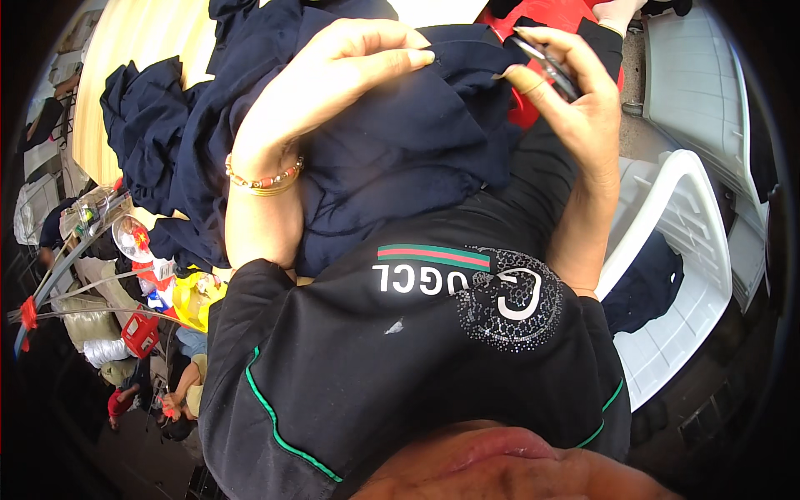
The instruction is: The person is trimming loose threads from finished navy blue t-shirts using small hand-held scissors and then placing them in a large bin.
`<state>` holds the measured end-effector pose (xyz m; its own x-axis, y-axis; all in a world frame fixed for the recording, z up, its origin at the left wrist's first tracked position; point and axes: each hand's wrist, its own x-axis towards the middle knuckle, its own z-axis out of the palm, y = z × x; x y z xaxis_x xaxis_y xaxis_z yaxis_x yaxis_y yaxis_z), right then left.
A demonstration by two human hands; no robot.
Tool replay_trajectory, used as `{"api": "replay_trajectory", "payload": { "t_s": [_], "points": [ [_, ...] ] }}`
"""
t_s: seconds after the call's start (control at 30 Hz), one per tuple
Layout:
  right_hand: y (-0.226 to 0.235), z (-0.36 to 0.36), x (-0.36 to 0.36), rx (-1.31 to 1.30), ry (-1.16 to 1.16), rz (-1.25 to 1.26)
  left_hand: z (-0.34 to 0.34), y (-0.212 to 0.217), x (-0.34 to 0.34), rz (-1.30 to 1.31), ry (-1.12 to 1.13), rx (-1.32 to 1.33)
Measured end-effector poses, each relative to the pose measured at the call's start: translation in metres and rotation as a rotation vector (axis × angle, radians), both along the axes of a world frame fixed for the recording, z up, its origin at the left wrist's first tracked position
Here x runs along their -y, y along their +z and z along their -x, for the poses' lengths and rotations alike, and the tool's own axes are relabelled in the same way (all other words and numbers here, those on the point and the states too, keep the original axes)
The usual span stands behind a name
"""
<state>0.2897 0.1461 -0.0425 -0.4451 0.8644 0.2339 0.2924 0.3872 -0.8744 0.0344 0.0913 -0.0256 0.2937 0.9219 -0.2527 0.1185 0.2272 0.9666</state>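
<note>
A heap of navy blue cloth point(400, 133) lies across my lap and over the edge of the table. My left hand point(350, 71), a beaded bracelet and gold bangle at its wrist, is bent over the cloth with thumb and forefinger closed on a fold of it. To the right, my right hand point(575, 92) is raised at the cloth's far right edge. It grips small thread snips point(557, 73), dark with a silvery metal part, between the thumb and fingers. My fingers partly hide the snips, so their blades are hard to make out.
A pale wooden table point(92, 125) stands at the far left. On the right, a white plastic chair point(708, 225) holds more dark cloth point(646, 287). Something red point(525, 108) shows beyond my right hand. At left are a yellow bag point(198, 298), a red basket point(140, 333) and other people.
</note>
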Motion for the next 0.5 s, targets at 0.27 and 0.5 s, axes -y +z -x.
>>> {"api": "replay_trajectory", "payload": {
  "t_s": [0.27, 0.5],
  "points": [
    [-0.010, 0.020, 0.009, 0.075, 0.185, -0.227, -0.002, 0.001, 0.001, 0.024, -0.035, -0.052],
    [-0.008, 0.017, 0.007, 0.107, 0.161, -0.264, -0.002, 0.003, 0.000, 0.024, -0.048, -0.078]
  ]
}}
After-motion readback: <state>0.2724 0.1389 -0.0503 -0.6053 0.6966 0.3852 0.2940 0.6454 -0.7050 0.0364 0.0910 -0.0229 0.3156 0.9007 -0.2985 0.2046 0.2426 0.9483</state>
